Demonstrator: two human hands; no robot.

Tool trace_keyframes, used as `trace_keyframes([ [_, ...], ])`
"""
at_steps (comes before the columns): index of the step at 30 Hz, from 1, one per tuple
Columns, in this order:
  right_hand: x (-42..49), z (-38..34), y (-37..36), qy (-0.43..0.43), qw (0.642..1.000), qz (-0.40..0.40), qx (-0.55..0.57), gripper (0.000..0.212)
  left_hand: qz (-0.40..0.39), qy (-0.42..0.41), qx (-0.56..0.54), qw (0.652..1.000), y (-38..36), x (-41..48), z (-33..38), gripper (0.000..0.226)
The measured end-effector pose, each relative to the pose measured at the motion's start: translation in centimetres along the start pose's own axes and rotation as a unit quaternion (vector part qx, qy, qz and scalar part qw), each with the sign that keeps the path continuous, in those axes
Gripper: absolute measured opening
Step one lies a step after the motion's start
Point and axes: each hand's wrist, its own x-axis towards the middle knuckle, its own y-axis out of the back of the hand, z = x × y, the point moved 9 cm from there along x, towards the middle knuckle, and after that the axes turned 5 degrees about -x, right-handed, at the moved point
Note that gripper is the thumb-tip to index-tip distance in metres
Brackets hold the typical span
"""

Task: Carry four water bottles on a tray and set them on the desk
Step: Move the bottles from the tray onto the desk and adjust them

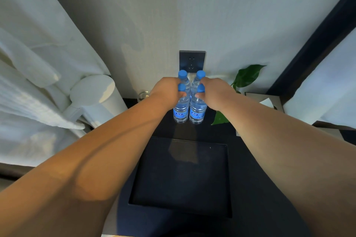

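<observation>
**Four bottles grouped at the wall**

Head view: my left hand [167,90] and right hand [213,92] each clasped the necks of the clear blue-capped plastic water bottles [181,110], standing upright on the dark desk [250,169] beyond the black rectangular tray [183,175], below a dark wall socket [192,60].

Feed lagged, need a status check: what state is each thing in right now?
Tray: empty, on the desk.
Four water bottles: capped, upright, grouped beyond the tray.
Left hand: gripping the left bottles.
Right hand: gripping the right bottles.
Wall socket: nothing plugged in.
</observation>
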Motion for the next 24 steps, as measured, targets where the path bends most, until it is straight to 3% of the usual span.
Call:
trace_keyframes([
  [4,-0.33,-0.19,0.00,-0.003,0.999,0.011,-0.043,0.045,0.006,0.000,-0.015,1.000,-0.02,-0.06,-0.24,0.024],
  [11,-0.53,-0.39,-0.15,0.021,0.999,-0.020,-0.037,0.035,0.013,-0.008,-0.011,1.000,-0.08,-0.03,-0.20,0.026],
  [20,-0.59,-0.41,0.40,-0.006,0.998,0.018,-0.055,0.044,0.014,-0.022,-0.015,1.000,-0.26,0.14,-0.18,0.028],
  [24,-0.57,-0.36,0.07,0.022,0.999,-0.007,-0.024,0.038,0.021,-0.053,-0.029,0.998,-0.26,-0.03,-0.54,0.037],
])
